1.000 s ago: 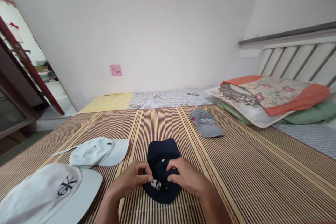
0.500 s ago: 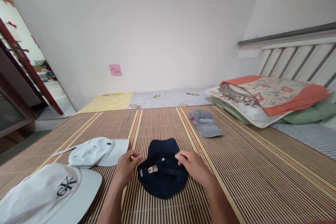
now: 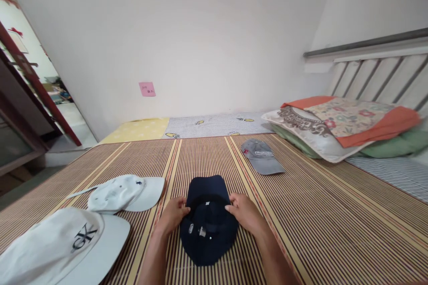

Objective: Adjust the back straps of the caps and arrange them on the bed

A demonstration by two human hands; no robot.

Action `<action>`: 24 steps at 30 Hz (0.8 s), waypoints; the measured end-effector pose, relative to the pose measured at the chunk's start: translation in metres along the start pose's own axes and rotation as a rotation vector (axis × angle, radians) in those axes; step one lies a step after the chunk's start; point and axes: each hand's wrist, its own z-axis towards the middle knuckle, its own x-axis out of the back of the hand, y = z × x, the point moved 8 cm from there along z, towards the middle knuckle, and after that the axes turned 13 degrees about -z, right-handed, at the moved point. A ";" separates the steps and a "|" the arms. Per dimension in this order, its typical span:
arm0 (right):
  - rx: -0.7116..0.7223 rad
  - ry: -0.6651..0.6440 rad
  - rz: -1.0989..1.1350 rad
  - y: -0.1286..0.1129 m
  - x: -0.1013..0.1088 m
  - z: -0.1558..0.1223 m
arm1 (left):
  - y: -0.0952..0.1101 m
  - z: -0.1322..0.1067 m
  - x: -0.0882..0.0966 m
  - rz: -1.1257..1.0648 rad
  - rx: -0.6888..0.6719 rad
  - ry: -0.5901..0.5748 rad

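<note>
A navy blue cap (image 3: 207, 236) lies on the striped bamboo mat (image 3: 317, 213) right in front of me, its back strap and metal buckle facing up. My left hand (image 3: 174, 216) grips the cap's left side with curled fingers. My right hand (image 3: 245, 214) grips its right side, thumb on top. Both forearms reach in from the bottom edge.
A white cap with a dark logo (image 3: 63, 245) lies at the near left, and a second white cap (image 3: 125, 193) behind it. A grey cap (image 3: 261, 156) rests farther back. Pillows (image 3: 337, 127) are stacked at the right by a slatted headboard (image 3: 377, 75). A doorway (image 3: 30, 98) opens at the left.
My hands left the strap and buckle at the cap's middle and moved apart to its two sides. The cap has spread flatter on the mat.
</note>
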 end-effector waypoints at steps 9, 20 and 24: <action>-0.024 -0.034 0.009 0.011 -0.001 0.001 | -0.014 0.005 0.006 -0.054 0.040 0.005; -0.031 -0.035 0.080 0.004 -0.004 0.003 | -0.011 -0.007 0.008 -0.040 0.012 -0.072; -0.020 -0.005 0.099 0.001 0.002 0.002 | -0.017 -0.007 0.009 -0.042 0.038 -0.081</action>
